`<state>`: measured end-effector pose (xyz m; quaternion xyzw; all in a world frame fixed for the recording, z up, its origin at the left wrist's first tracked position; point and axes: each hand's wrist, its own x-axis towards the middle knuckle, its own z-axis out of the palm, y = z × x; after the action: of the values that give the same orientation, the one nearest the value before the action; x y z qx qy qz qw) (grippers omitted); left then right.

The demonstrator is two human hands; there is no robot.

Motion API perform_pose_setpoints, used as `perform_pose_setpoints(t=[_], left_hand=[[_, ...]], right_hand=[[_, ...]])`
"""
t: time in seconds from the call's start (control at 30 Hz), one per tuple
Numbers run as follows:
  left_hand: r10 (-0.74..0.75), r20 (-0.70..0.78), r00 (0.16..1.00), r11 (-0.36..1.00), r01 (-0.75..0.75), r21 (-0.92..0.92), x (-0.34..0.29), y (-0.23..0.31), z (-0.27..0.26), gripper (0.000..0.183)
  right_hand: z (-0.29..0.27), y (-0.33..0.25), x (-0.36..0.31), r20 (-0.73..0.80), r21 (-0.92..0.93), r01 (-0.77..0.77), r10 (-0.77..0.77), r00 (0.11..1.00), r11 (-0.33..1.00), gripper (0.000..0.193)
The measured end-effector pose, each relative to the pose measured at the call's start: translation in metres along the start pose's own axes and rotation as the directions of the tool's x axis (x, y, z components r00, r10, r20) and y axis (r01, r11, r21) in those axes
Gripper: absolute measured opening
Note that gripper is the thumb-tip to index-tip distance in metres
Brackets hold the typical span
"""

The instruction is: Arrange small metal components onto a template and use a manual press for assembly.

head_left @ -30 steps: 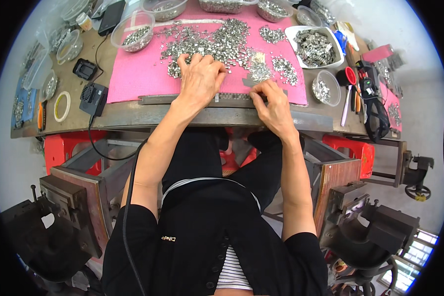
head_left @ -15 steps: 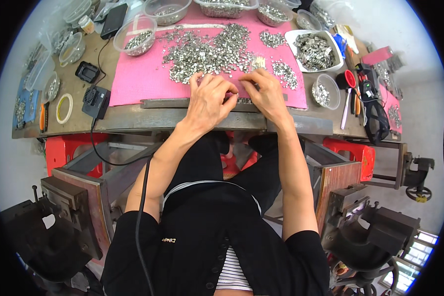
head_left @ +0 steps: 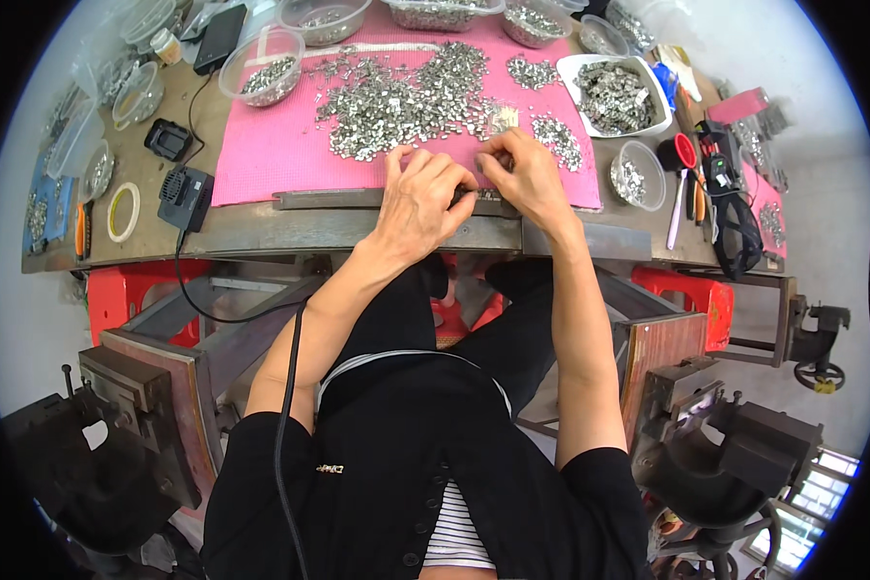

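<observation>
Left hand [head_left: 423, 193] and right hand [head_left: 527, 177] side by side at pink mat's [head_left: 261, 159] near edge, fingers curled onto metal strip [head_left: 358, 199], pinch contents indiscernible, heap of small metal parts [head_left: 406, 97] just beyond.

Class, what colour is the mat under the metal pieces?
Pink mat, seen in the head view.

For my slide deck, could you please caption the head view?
Both hands, left hand and right hand, meet at a metal strip edging a pink mat heaped with small metal parts.

Head-worn fisheye, looking down, workbench [head_left: 261, 227] near
</observation>
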<state>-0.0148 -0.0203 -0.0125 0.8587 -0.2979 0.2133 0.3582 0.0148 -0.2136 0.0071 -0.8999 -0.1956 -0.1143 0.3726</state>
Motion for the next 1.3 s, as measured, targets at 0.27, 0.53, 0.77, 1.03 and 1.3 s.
perform_pose_setpoints(t=[0.27, 0.53, 0.77, 1.03, 1.3], left_hand=[[0.023, 0.022, 1.000, 1.000, -0.023, -0.006, 0.000, 0.003, -0.001, 0.013], [0.063, 0.004, 0.998, 0.998, -0.063, 0.024, -0.006, 0.005, 0.009, 0.018], [0.048, -0.016, 0.999, 0.997, -0.049, -0.066, -0.006, 0.001, 0.011, 0.015], [0.023, -0.025, 0.999, 0.997, -0.025, -0.076, -0.005, 0.004, 0.009, 0.010], [-0.113, -0.295, 0.949, 0.993, 0.102, -0.052, -0.027, -0.008, -0.048, 0.017]], right_hand=[[-0.006, -0.003, -0.043, -0.108, -0.015, -0.012, 0.011, 0.994, 1.000, 0.009], [0.013, -0.012, -0.058, -0.297, -0.111, 0.114, -0.142, 0.944, 0.987, 0.018], [0.013, -0.014, -0.062, -0.305, -0.031, 0.091, -0.096, 0.947, 0.995, 0.025], [0.014, -0.008, -0.067, -0.241, 0.399, -0.156, 0.268, 0.933, 0.903, 0.018], [0.014, -0.015, -0.069, -0.294, 0.280, -0.134, 0.218, 0.931, 0.951, 0.017]])
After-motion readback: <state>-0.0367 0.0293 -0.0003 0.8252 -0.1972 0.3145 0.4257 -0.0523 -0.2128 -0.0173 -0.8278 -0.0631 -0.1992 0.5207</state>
